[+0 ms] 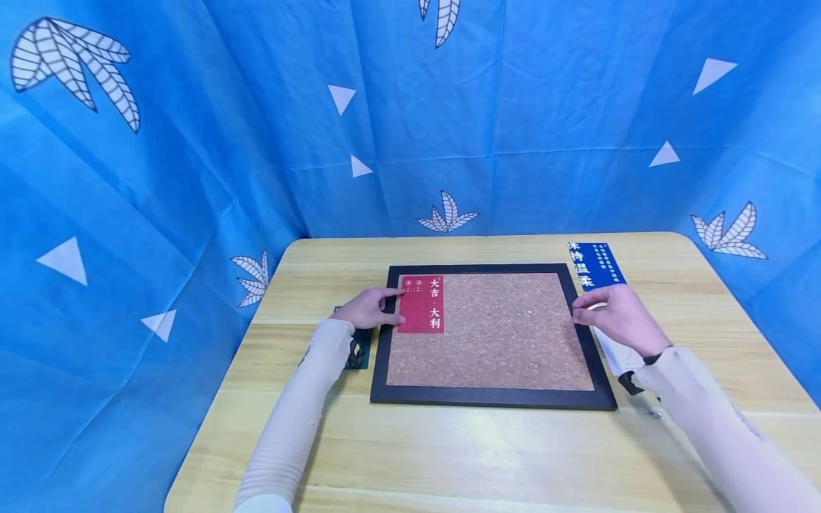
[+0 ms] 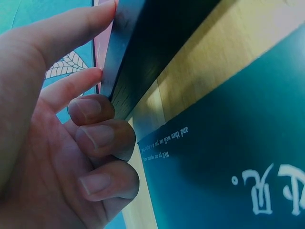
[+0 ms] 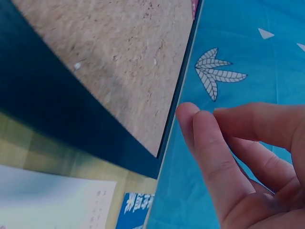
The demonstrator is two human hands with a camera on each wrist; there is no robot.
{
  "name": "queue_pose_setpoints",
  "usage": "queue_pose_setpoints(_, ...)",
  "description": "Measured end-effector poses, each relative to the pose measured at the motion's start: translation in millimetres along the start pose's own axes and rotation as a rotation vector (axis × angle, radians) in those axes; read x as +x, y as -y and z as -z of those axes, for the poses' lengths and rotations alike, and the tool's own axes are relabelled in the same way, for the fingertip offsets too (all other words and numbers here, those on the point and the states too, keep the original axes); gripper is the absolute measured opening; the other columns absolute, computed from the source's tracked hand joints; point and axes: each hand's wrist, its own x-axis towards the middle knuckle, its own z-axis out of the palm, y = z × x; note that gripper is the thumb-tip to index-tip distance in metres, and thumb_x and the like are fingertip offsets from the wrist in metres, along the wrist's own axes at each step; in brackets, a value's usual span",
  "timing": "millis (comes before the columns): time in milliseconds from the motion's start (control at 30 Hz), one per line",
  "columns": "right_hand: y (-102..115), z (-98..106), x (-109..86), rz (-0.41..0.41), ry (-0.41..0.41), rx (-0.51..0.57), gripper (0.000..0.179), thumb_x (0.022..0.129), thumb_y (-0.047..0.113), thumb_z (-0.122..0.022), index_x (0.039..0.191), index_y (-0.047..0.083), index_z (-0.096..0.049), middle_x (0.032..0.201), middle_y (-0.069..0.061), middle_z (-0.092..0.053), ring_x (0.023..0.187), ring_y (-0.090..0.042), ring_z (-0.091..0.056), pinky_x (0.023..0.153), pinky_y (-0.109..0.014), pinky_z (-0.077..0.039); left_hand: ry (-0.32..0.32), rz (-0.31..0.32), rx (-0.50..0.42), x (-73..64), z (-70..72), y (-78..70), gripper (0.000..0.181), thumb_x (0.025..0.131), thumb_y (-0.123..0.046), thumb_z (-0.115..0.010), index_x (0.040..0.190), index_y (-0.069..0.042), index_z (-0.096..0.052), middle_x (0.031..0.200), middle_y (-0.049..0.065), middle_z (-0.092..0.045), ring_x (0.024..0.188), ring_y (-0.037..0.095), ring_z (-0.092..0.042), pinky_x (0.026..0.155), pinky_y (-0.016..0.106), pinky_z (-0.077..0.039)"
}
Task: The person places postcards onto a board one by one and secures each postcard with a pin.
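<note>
A red card with white characters lies on the left part of a black-framed cork board. My left hand reaches over the board's left edge, thumb and index finger extended onto the card; in the left wrist view its other fingers are bent beside the frame. My right hand hovers by the frame's right side, above a blue card and a white card. In the right wrist view its thumb meets the fingertips, and nothing shows between them.
A dark green card lies left of the board, partly under the left forearm. A small shiny item sits on the wooden table near the right wrist. Small pale specks show on the cork. Blue curtain surrounds the table.
</note>
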Motion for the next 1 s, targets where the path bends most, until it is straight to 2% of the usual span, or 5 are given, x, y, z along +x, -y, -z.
queue_pose_setpoints(233, 12, -4, 7.2, 0.018, 0.024, 0.046, 0.024, 0.095, 0.013, -0.073, 0.112, -0.003, -0.075, 0.108, -0.022, -0.077, 0.090, -0.029, -0.076, 0.080, -0.041, -0.060, -0.002, 0.006, 0.001, -2.1, 0.1, -2.0, 0.078, 0.090, -0.043, -0.079, 0.158, -0.028, -0.044, 0.138, 0.011, -0.059, 0.121, 0.026, -0.053, 0.098, 0.043, -0.049)
queue_pose_setpoints(533, 24, -14, 22.7, 0.090, 0.007, 0.046, 0.018, 0.094, 0.007, -0.073, 0.108, -0.003, -0.073, 0.100, -0.017, -0.077, 0.086, -0.022, -0.073, 0.071, -0.026, -0.057, -0.002, 0.003, 0.014, -2.1, -0.5, -2.0, 0.078, 0.090, -0.045, -0.079, 0.158, -0.028, -0.045, 0.137, 0.011, -0.059, 0.119, 0.026, -0.053, 0.097, 0.043, -0.049)
queue_pose_setpoints(700, 31, -18, 29.2, 0.099, 0.026, 0.081, 0.016, 0.094, 0.000, -0.069, 0.109, -0.005, -0.071, 0.102, -0.019, -0.076, 0.088, -0.025, -0.075, 0.073, -0.027, -0.060, -0.010, 0.004, 0.031, -1.0, -0.9, -1.3, 0.078, 0.089, -0.046, -0.079, 0.157, -0.029, -0.045, 0.136, 0.011, -0.060, 0.117, 0.025, -0.053, 0.095, 0.042, -0.050)
queue_pose_setpoints(867, 38, -21, 35.8, 0.094, 0.061, 0.117, 0.017, 0.096, 0.001, -0.067, 0.111, -0.006, -0.070, 0.103, -0.021, -0.075, 0.088, -0.029, -0.076, 0.075, -0.030, -0.062, -0.013, -0.002, 0.030, -0.5, -1.1, -1.0, 0.078, 0.089, -0.045, -0.079, 0.157, -0.028, -0.045, 0.146, 0.011, -0.056, 0.121, 0.025, -0.052, 0.097, 0.042, -0.050)
queue_pose_setpoints(1000, 44, -25, 41.6, 0.100, 0.080, 0.135, 0.015, 0.097, 0.002, -0.066, 0.110, -0.006, -0.069, 0.105, -0.021, -0.074, 0.092, -0.035, -0.076, 0.078, -0.034, -0.063, -0.012, -0.001, 0.020, -1.8, -0.7, -2.5, 0.078, 0.089, -0.044, -0.080, 0.157, -0.027, -0.045, 0.141, 0.012, -0.058, 0.117, 0.025, -0.053, 0.091, 0.038, -0.049)
